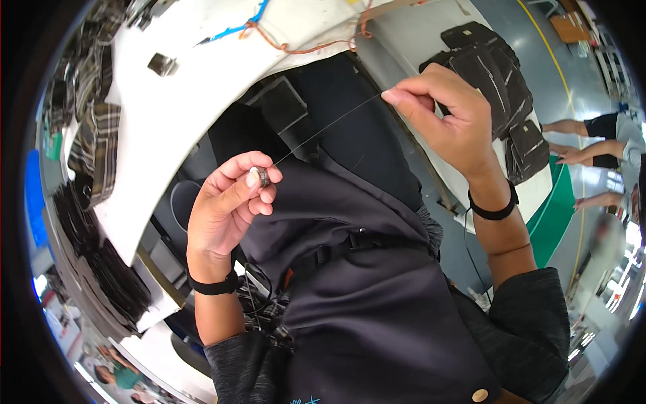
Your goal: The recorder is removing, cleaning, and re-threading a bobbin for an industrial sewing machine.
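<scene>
The left hand (pixel 225 196) holds a small round metallic piece (pixel 263 176) in its closed grip, to the right of the white worktop (pixel 195 87). A thin thread (pixel 330 127) runs straight from there, far and right, to the right hand (pixel 447 118), whose grip pinches it.

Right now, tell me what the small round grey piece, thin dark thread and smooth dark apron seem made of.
Small round grey piece: probably shiny metal, from its glints, though partly covered.
Thin dark thread: perhaps textile fibre, from its hair-fine taut line; finish unclear.
Smooth dark apron: likely cloth, faintly glossy, from its soft folds.
</scene>
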`<state>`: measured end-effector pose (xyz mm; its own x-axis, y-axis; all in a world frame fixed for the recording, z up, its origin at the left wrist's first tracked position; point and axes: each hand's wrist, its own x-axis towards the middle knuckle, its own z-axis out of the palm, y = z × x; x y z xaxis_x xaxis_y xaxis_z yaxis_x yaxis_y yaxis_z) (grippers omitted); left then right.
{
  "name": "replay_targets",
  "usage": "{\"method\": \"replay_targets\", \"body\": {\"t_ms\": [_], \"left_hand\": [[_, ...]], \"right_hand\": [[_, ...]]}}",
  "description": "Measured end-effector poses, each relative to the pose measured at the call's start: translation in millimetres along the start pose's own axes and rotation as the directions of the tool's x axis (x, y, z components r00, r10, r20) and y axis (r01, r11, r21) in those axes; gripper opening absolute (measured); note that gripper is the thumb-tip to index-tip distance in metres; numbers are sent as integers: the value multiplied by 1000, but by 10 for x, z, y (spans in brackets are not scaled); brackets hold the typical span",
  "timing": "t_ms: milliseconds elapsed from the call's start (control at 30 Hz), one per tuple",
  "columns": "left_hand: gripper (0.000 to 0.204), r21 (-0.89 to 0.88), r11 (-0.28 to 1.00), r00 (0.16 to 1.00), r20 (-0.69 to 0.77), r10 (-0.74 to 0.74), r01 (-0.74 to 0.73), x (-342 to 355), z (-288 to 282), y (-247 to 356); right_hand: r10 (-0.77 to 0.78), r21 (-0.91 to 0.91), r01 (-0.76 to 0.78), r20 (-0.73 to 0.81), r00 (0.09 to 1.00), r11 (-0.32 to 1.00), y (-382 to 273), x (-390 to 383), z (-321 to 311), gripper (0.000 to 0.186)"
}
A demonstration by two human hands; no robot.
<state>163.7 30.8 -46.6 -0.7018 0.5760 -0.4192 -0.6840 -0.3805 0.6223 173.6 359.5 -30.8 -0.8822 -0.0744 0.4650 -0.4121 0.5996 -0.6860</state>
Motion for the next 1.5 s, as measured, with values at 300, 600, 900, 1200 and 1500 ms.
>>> {"method": "replay_targets", "body": {"t_ms": [300, 600, 900, 1200, 1500], "left_hand": [[28, -87, 996, 1000, -8, -26, 26, -67, -342, -25], [32, 326, 943, 995, -49, 82, -62, -69, -268, -23], [25, 388, 899, 970, -50, 238, -201, -137, -220, -56], [21, 455, 864, 959, -64, 275, -217, -148, -209, -63], [31, 112, 972, 962, -157, 223, -207, -216, -303, 7]], "right_hand": [[-109, -70, 110, 20, 994, 991, -74, 418, 324, 12], [-114, 11, 114, -36, 993, 993, -41, 553, 337, 9], [-156, -1, 157, -120, 981, 988, -12, 587, 282, 10], [-93, -6, 93, -122, 988, 996, 31, 574, 156, 8], [159, -63, -148, 227, 961, 987, 2, 573, 299, 19]]}}
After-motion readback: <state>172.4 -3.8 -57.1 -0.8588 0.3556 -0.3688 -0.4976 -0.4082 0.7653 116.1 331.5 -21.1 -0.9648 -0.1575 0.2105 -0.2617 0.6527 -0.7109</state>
